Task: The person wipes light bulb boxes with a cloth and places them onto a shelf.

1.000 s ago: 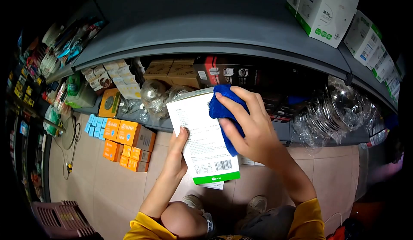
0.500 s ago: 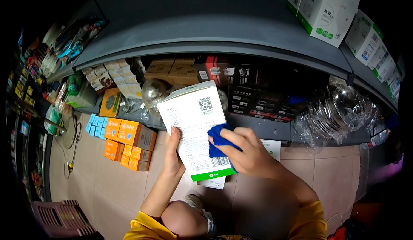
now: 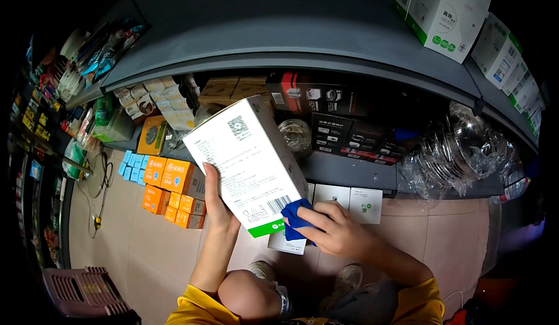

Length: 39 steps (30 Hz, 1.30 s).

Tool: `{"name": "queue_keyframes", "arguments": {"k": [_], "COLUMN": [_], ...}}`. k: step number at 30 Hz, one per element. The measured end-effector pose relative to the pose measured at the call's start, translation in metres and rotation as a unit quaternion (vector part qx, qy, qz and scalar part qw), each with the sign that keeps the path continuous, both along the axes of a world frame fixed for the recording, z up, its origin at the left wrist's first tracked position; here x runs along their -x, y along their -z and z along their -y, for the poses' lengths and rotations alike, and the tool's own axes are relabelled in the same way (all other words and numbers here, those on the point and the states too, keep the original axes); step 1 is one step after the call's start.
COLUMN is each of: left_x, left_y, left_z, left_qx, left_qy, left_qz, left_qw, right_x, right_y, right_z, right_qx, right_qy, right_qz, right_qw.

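Note:
A white box [image 3: 244, 162] with a green band, printed text, a QR code and a barcode is tilted in the middle. My left hand [image 3: 220, 200] grips its lower left edge, thumb on the printed face. My right hand [image 3: 335, 226] is closed on a blue cloth [image 3: 296, 219], which touches the box's lower right corner by the barcode. Beneath and behind the held box, more white boxes [image 3: 365, 204] lie on the floor.
A grey shelf [image 3: 279, 28] spans the top, with white-green boxes [image 3: 451, 19] at its right. Orange boxes [image 3: 174, 176] and small blue boxes [image 3: 134, 167] stand on the floor at left. Plastic-wrapped metal items [image 3: 454, 156] fill the lower shelf's right.
The box has swung left and tilted more, showing its right side. My right hand has moved with the cloth from the box's upper right down to its lower right corner.

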<state>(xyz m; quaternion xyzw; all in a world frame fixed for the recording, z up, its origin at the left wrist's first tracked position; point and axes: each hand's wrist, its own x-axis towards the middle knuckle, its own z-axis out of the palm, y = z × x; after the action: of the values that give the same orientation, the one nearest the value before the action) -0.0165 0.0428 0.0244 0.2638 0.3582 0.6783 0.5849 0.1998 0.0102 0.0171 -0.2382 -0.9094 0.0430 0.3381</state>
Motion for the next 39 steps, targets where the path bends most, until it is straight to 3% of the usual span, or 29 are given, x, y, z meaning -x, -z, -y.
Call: {"name": "queue_keyframes", "arguments": {"k": [5, 9, 11, 13, 16, 20, 24, 26, 27, 29, 34, 36, 37, 39], "left_x": [0.016, 0.027, 0.03, 0.027, 0.027, 0.023, 0.027, 0.026, 0.026, 0.022, 0.014, 0.012, 0.011, 0.009], "left_y": [0.005, 0.009, 0.013, 0.013, 0.011, 0.005, 0.01, 0.014, 0.015, 0.013, 0.01, 0.01, 0.011, 0.013], "left_z": [-0.008, -0.011, -0.01, -0.008, -0.006, -0.005, -0.003, -0.005, -0.005, -0.005, -0.003, -0.002, -0.001, 0.0], "left_qx": [-0.029, -0.029, -0.027, -0.019, -0.017, 0.002, -0.005, -0.01, -0.014, -0.01, -0.028, -0.053, -0.054, -0.064], "left_qy": [-0.053, -0.122, -0.142, -0.132, -0.1, -0.089, -0.046, -0.032, -0.018, -0.016, -0.006, 0.023, 0.024, 0.06], "left_qz": [-0.004, -0.004, 0.024, 0.04, 0.068, 0.076, 0.093, 0.114, 0.133, 0.138, 0.107, 0.086, 0.087, 0.077], "left_qw": [0.998, 0.992, 0.989, 0.99, 0.993, 0.993, 0.995, 0.993, 0.991, 0.99, 0.994, 0.995, 0.994, 0.993], "right_x": [0.005, 0.016, 0.024, 0.03, 0.04, 0.042, 0.037, 0.033, 0.032, 0.028, 0.018, 0.006, 0.008, -0.007], "right_y": [0.012, 0.05, 0.074, 0.103, 0.133, 0.188, 0.183, 0.165, 0.168, 0.178, 0.159, 0.13, 0.125, 0.075], "right_z": [0.005, 0.004, 0.001, 0.0, -0.001, -0.003, -0.008, -0.012, -0.013, -0.016, -0.027, -0.039, -0.043, -0.047], "right_qx": [0.045, 0.14, 0.214, 0.225, 0.275, 0.27, 0.272, 0.233, 0.232, 0.047, 0.063, 0.333, 0.367, 0.47], "right_qy": [-0.026, -0.061, -0.028, -0.014, 0.055, 0.039, 0.017, 0.034, 0.034, 0.074, 0.105, 0.163, 0.13, 0.145], "right_qz": [-0.001, 0.028, 0.025, 0.034, 0.141, 0.107, 0.082, 0.215, 0.216, 0.1, 0.036, -0.082, -0.284, -0.314], "right_qw": [0.999, 0.988, 0.976, 0.974, 0.949, 0.956, 0.959, 0.948, 0.948, 0.991, 0.992, 0.925, 0.876, 0.812]}}
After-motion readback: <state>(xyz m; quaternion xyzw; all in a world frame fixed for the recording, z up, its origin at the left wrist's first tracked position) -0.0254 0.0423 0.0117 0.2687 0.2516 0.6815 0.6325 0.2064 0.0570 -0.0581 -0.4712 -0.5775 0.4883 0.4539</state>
